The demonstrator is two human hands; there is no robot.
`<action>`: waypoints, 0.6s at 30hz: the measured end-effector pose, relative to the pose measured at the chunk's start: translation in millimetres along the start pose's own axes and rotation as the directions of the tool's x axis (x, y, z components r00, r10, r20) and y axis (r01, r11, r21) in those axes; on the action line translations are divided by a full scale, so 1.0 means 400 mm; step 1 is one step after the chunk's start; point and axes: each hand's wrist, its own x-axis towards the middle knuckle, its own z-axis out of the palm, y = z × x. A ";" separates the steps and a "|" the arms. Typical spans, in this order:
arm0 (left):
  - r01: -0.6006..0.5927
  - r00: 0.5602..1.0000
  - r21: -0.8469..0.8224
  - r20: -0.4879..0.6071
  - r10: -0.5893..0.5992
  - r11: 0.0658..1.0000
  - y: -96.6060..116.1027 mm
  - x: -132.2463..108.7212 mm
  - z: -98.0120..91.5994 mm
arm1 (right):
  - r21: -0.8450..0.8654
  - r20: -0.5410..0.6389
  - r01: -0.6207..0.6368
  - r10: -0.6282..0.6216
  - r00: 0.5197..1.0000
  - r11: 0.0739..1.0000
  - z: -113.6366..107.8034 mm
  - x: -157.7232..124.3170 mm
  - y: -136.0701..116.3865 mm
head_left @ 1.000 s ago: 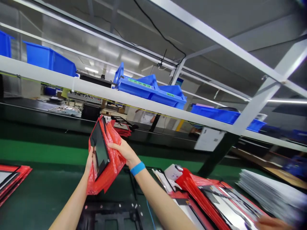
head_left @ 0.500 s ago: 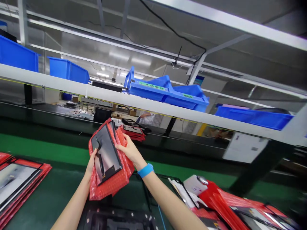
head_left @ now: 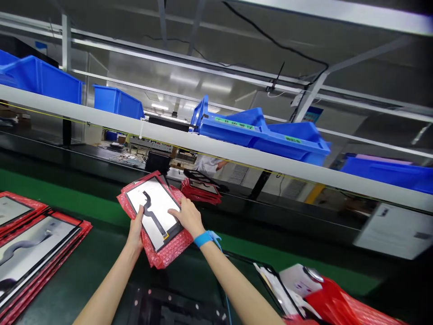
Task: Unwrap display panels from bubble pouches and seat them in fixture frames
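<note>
Between both hands, above the bench, is a display panel [head_left: 158,198] with a white back and a dark flex cable, lying on red bubble wrap [head_left: 162,259]. My left hand [head_left: 136,229] grips its left edge, thumb on the panel's face. On the opposite side my right hand [head_left: 190,217] closes round the edge and the wrap, its thumb also on the face; a blue band circles that wrist. Below them a black frame-like fixture [head_left: 176,307] lies on the bench, partly cut off. Dark edges behind the panel hint at another sheet, mostly hidden.
Stacked panels in red wrap [head_left: 43,243] lie at the left. Another stack [head_left: 201,192] sits across the bench. A white bottle-like container [head_left: 299,280] and red wrap [head_left: 352,307] are at the right. Blue bins [head_left: 230,128] line the overhead shelf [head_left: 216,151]. A person's arm [head_left: 221,164] shows far back.
The panel has tilted, so its back now reflects bright white and lies flatter. Both hands keep their hold. My view has swung left, shifting the surroundings rightward.
</note>
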 end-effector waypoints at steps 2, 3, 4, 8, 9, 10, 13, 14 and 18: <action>-0.005 1.000 -0.005 -0.008 0.005 1.000 -0.009 0.003 -0.010 | -0.009 0.026 -0.028 0.029 0.999 1.000 0.011 0.016 0.003; -0.003 1.000 -0.006 -0.013 0.003 1.000 -0.014 0.004 -0.015 | -0.008 0.036 -0.042 0.042 0.998 0.999 0.017 0.024 0.002; 0.002 1.000 -0.007 -0.018 -0.002 1.000 -0.020 0.006 -0.021 | -0.004 0.047 -0.054 0.055 0.997 0.999 0.022 0.031 0.001; 0.033 0.999 0.003 -0.039 -0.033 0.999 -0.036 0.017 -0.046 | 0.057 0.100 -0.095 0.089 0.991 0.994 0.049 0.064 0.002; 0.035 0.998 0.005 -0.044 -0.035 0.999 -0.038 0.021 -0.051 | 0.085 0.119 -0.103 0.092 0.989 0.991 0.056 0.072 0.005; 0.036 0.998 0.006 -0.047 -0.036 0.999 -0.040 0.025 -0.056 | 0.117 0.140 -0.108 0.092 0.986 0.987 0.062 0.080 0.009; 0.032 0.998 0.004 -0.054 -0.032 0.999 -0.042 0.035 -0.063 | 0.224 0.173 -0.113 0.074 0.982 0.968 0.070 0.098 0.025; 0.027 0.998 0.003 -0.055 -0.027 1.000 -0.043 0.038 -0.063 | 0.258 0.168 -0.109 0.067 0.984 0.960 0.067 0.103 0.032; -0.019 0.999 -0.008 -0.046 0.018 1.000 -0.049 0.045 -0.051 | 0.380 0.104 -0.088 0.052 0.993 0.921 0.046 0.117 0.065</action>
